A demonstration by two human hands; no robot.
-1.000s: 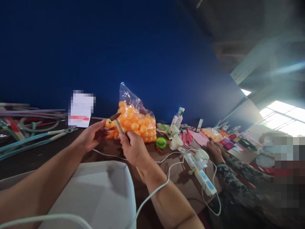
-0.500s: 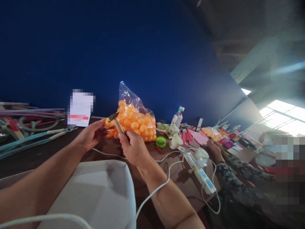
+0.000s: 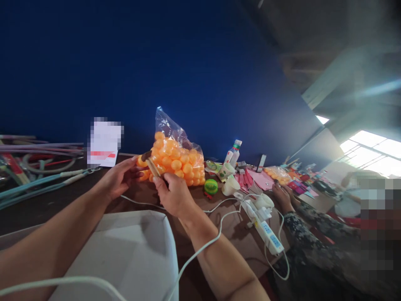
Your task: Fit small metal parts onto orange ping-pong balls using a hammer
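My left hand (image 3: pixel 120 177) is closed on an orange plastic ball (image 3: pixel 142 161), held with the fingertips in front of the bag. My right hand (image 3: pixel 176 192) grips the pale wooden handle of a tool with a flat dark head (image 3: pixel 153 167). That head lies over the upper right of the ball; whether it is a brush or a blade I cannot tell. Behind both hands stands a clear plastic bag (image 3: pixel 177 156) full of many such orange balls. A green and yellow striped round thing (image 3: pixel 211 187) with red at its base sits right of the bag.
A white box (image 3: pixel 125 251) stands below my forearms, a white cable crossing my right one. Right are a power strip (image 3: pixel 269 236), paper cups (image 3: pixel 231 185), a bottle (image 3: pixel 232 154) and a co-worker's hands (image 3: pixel 283 198). Left are a phone-like screen (image 3: pixel 105 144) and cords (image 3: pixel 46 184).
The tool's dark head has shifted slightly left and down across the ball. My right hand has moved a little left with it. My left hand has hardly moved.
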